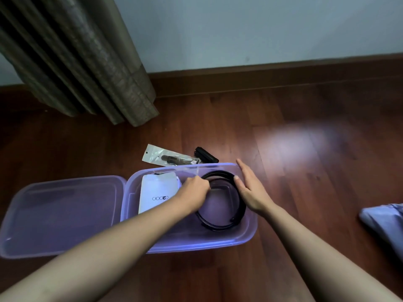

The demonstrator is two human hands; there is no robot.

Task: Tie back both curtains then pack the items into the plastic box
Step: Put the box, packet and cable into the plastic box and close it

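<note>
Settling belt (219,226) into plastic box (196,245), right side.
Left hand (195,188) is gripping coil's left edge; right hand (250,190), fingers straight, is bracing the right edge, probably keeping it from unwinding.

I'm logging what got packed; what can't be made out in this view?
Head view:
- Left hand: fingertips hidden under its knuckles where it grips the black coil.
- Clear packet: contents too small; the box hides its near edge.
- Blue cloth: cut by right edge.
- Curtain: top cut off, any tie-back unseen.
</note>
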